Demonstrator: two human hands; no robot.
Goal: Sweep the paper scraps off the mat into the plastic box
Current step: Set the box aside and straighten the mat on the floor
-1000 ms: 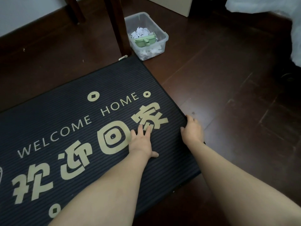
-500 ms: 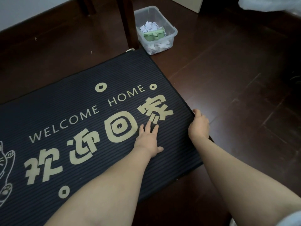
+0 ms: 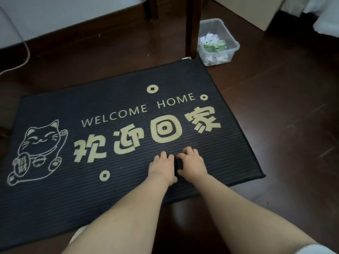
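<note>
- The mat (image 3: 110,96) lies flat on the dark wooden floor (image 3: 275,125). It is black and ribbed, with a pale cat drawn at its left end, the words WELCOME HOME, and large characters beneath them.
- The left hand (image 3: 162,167) rests palm down on the mat just below the large characters. Its fingers point forward and lie loosely, and its grip has hold of nothing.
- The right hand (image 3: 192,162) rests on the mat just beside the left hand, with only a thin strip of mat between them. Its fingers bend at the knuckles with the tips down on the mat. I cannot tell whether this grip has hold of anything.
- Both bare forearms reach in from the bottom edge and cross the near edge of the mat.
- The plastic box (image 3: 235,46) is clear and stands on the floor just past the mat's far right corner, well apart from both hands.
- The paper scraps (image 3: 209,38) are white and crumpled, and lie inside the box.
- A small green thing (image 3: 214,47) lies on top of the scraps; its kind is unclear.
- A dark wooden furniture leg (image 3: 192,28) stands at the mat's far right corner, just left of the box.
- A cardboard box (image 3: 253,10) sits on the floor further back.
- A pale cord (image 3: 25,52) runs down the white wall on the left.
</note>
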